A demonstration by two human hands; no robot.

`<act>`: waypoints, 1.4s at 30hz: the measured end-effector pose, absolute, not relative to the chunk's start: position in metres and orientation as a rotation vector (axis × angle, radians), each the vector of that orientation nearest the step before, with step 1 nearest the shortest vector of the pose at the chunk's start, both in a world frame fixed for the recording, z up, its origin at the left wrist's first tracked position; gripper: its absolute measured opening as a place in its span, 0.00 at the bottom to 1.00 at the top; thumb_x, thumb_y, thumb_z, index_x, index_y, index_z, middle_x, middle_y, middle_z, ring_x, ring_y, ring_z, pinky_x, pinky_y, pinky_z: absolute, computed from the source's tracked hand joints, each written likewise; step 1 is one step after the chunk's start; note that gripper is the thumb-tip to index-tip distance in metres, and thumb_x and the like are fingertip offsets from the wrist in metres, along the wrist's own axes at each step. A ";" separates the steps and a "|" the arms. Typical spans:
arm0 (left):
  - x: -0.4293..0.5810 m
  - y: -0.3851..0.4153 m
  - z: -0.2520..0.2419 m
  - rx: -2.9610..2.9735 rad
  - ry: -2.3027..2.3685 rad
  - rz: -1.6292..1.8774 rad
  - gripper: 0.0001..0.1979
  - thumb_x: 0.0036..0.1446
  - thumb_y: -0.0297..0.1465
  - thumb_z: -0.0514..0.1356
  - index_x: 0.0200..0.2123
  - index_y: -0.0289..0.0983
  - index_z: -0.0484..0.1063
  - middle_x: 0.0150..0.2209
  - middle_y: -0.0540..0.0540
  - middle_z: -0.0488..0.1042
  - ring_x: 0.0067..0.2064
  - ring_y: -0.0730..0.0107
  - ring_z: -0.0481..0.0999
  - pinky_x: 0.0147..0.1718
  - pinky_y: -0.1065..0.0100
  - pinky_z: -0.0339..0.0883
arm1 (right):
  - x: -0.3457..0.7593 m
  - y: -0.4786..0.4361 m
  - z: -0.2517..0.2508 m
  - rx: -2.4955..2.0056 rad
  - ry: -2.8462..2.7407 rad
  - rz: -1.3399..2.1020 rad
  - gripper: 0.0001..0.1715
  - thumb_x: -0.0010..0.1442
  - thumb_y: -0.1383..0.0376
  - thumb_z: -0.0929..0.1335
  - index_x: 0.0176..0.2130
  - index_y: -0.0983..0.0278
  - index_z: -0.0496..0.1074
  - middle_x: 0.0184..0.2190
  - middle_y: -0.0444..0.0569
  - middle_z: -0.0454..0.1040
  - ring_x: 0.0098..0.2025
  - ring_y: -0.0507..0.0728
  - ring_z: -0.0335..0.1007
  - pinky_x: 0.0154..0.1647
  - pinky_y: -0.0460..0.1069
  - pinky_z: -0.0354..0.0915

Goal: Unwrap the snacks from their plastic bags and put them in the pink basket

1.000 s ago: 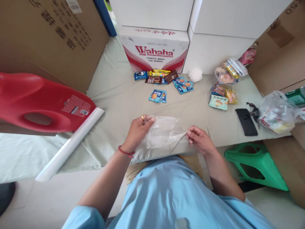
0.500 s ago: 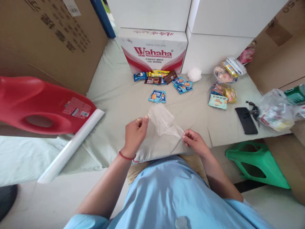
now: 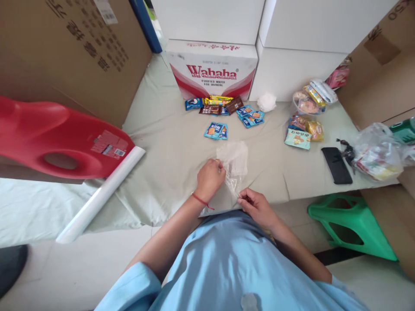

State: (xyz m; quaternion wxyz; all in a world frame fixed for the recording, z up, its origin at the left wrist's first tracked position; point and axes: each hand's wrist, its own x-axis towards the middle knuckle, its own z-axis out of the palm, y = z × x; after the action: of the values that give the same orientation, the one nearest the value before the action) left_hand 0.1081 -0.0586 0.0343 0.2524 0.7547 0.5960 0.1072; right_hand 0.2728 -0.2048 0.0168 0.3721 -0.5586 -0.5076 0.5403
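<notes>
A clear, thin plastic bag (image 3: 238,160) lies crumpled in front of me at the table's near side. My left hand (image 3: 210,176) is closed at the bag's left side, with its fingertips on the film. My right hand (image 3: 257,205) pinches the bag's near, gathered end between thumb and finger. Just beyond the bag lie blue snack packets (image 3: 215,130). Further back are more blue packets (image 3: 250,115), brown packets (image 3: 234,105) and yellow packets (image 3: 218,99).
A white Wahaha carton (image 3: 212,71) stands behind the snacks. At left are a red jug (image 3: 74,116) and a white roll (image 3: 100,194). On the right are a tub of snacks (image 3: 308,106), a black phone (image 3: 337,165), a filled plastic bag (image 3: 376,151) and a green stool (image 3: 353,224).
My left hand has moved right along the bag. The right hand has shifted left and nearer to my body. The bag has swung round, its narrow end now pointing towards me.
</notes>
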 end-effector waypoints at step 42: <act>0.106 -0.080 0.048 1.857 1.105 0.984 0.11 0.68 0.37 0.58 0.31 0.41 0.68 0.48 0.42 0.80 0.53 0.62 0.80 0.55 0.60 0.70 | 0.319 -0.150 0.008 -1.631 -1.122 1.090 0.38 0.58 0.50 0.74 0.62 0.60 0.67 0.43 0.52 0.77 0.41 0.58 0.76 0.45 0.56 0.74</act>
State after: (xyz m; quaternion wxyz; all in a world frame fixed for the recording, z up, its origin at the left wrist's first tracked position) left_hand 0.1065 -0.0803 0.0483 0.3744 0.7251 0.4315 0.3845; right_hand 0.3190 -0.1505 0.0080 0.4265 -0.6527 -0.4491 0.4363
